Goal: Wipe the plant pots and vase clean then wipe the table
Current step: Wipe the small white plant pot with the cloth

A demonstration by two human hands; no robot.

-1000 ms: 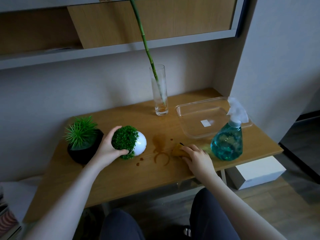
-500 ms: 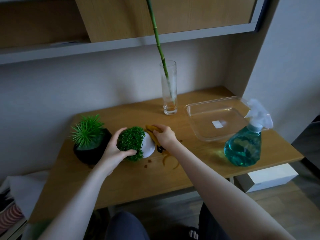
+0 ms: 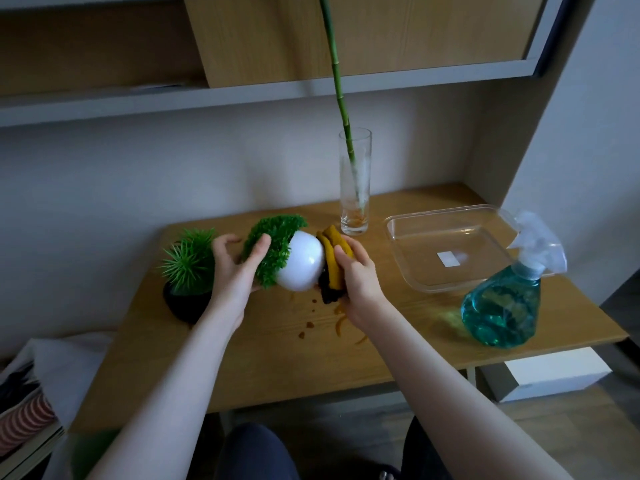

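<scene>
My left hand (image 3: 239, 271) grips the leafy top of a round white plant pot (image 3: 300, 260), which is lifted off the wooden table (image 3: 415, 344) and tipped on its side, base pointing right. My right hand (image 3: 356, 275) holds a folded yellow cloth (image 3: 334, 258) pressed against the pot's base. A black pot with a spiky green plant (image 3: 188, 271) stands at the table's left. A tall glass vase (image 3: 355, 183) with a bamboo stem stands at the back. Brown stains (image 3: 308, 327) mark the table below my hands.
A clear plastic tray (image 3: 446, 251) lies at the right rear of the table. A teal spray bottle (image 3: 505, 299) stands near the right front edge. A shelf (image 3: 242, 95) hangs overhead, and a white box (image 3: 554, 372) sits on the floor at the right.
My left hand has lifted the white pot off the table and tipped it sideways. My right hand brought the cloth from the table front up against the pot's base.
</scene>
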